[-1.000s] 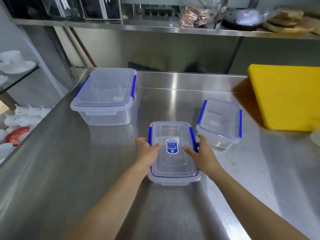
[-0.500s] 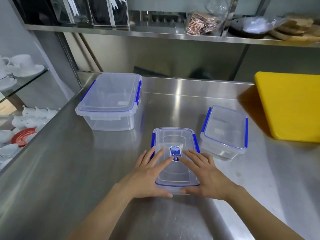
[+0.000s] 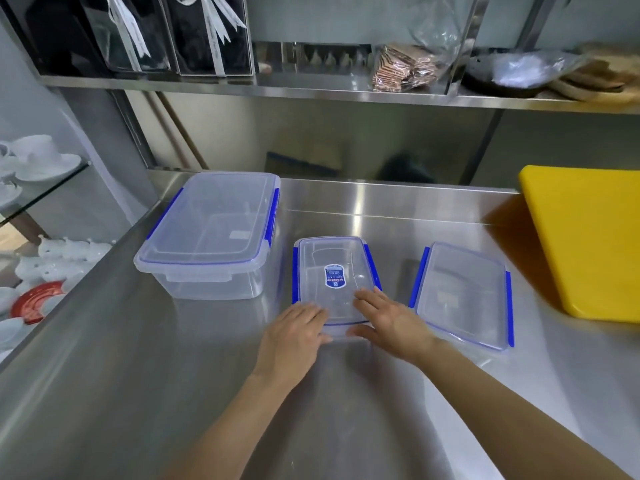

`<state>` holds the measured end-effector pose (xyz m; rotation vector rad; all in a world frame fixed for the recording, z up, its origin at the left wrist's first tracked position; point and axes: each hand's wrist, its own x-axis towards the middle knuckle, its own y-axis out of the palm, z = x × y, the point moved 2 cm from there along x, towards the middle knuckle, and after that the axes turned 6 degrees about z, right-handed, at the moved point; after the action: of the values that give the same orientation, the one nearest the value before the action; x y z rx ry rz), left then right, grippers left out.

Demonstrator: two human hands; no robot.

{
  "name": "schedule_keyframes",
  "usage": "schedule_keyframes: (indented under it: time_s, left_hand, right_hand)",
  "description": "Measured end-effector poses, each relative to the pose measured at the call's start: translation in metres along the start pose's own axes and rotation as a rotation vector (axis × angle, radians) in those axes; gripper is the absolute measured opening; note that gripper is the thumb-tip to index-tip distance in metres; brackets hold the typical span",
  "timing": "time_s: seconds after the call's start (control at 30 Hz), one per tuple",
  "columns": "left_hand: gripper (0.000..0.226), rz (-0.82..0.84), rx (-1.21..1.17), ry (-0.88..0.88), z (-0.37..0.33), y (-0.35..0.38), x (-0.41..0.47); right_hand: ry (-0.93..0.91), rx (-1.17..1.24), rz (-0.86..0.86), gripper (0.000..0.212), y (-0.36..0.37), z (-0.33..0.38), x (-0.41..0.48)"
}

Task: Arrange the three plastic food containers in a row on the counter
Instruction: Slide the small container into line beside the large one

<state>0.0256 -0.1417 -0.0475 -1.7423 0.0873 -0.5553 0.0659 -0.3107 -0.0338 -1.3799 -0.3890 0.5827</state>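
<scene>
While both of my palms lie flat at the near end of the middle container (image 3: 334, 282), just below the centre of the frame, I am pressing or steadying it more than gripping it: my left hand (image 3: 294, 336) is spread nearly open with its fingers on the near left corner of the lid, and my right hand (image 3: 391, 322) is likewise open, fingers laid over the near right corner and thumb tucked against the front wall. Neither hand is closed around anything. The large container (image 3: 211, 233) stands to the left of centre, and the third container (image 3: 462, 294) sits right of centre, skewed a little from the other two, with the yellow board (image 3: 588, 240) beyond it at the right edge. All three look empty through their clear walls, so I judge them light, fairly stiff, and quick to skate on the polished steel counter (image 3: 138, 393); a shove from the end should slide one easily, perhaps too easily. To lift or turn one, I would take it by the two long sides, below the blue clips (image 3: 375, 268), since the smooth lid offers little purchase. Whether the lids are fully latched I cannot tell from this angle, so I would not trust a lid alone to carry the tub.
</scene>
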Motion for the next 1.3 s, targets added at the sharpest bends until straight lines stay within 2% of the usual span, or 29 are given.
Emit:
schedule_keyframes:
  time_s: [0.07, 0.13, 0.23, 0.3, 0.57, 0.73, 0.8, 0.87, 1.0, 1.1, 1.23, 1.3]
  left_hand:
    - [0.056, 0.057, -0.042, -0.078, 0.008, 0.007, 0.016]
    - [0.075, 0.199, -0.024, -0.135, 0.019, 0.019, 0.032]
    - [0.098, 0.333, -0.001, -0.23, 0.04, 0.034, 0.055]
    - [0.105, 0.38, 0.007, -0.28, 0.051, 0.04, 0.072]
    - [0.111, 0.574, 0.037, -0.372, 0.077, 0.049, 0.124]
    - [0.11, 0.633, 0.17, -0.351, 0.075, 0.044, 0.13]
    - [0.1, 0.625, 0.166, -0.339, 0.071, 0.036, 0.132]
    - [0.088, 0.57, 0.118, -0.301, 0.061, 0.024, 0.136]
    - [0.05, 0.278, -0.062, -0.28, 0.021, 0.004, 0.133]
    - [0.029, 0.161, -0.359, -0.352, -0.022, 0.002, 0.125]
    - [0.024, 0.119, -0.532, -0.329, -0.077, 0.018, 0.114]
    - [0.029, 0.093, -0.589, -0.291, -0.098, 0.028, 0.111]
  right_hand:
    - [0.045, -0.01, 0.004, 0.055, 0.001, -0.012, 0.022]
    - [0.089, -0.013, -0.021, 0.057, 0.001, -0.022, 0.044]
    - [0.12, -0.056, 0.011, 0.069, 0.004, -0.034, 0.074]
    - [0.15, -0.077, 0.06, 0.078, 0.006, -0.041, 0.091]
    - [0.256, -0.089, 0.149, 0.096, 0.009, -0.055, 0.135]
    - [0.27, -0.183, 0.189, 0.101, 0.008, -0.055, 0.137]
    - [0.245, -0.171, 0.183, 0.097, -0.002, -0.053, 0.133]
    - [0.209, -0.112, 0.098, 0.087, -0.014, -0.051, 0.122]
    - [0.288, 0.047, -0.203, 0.046, -0.038, -0.059, 0.074]
    - [0.426, 0.108, -0.448, 0.02, -0.046, -0.075, 0.022]
    - [0.71, 0.126, -0.555, 0.016, -0.041, -0.098, -0.047]
    - [0.841, 0.154, -0.594, 0.02, -0.034, -0.107, -0.074]
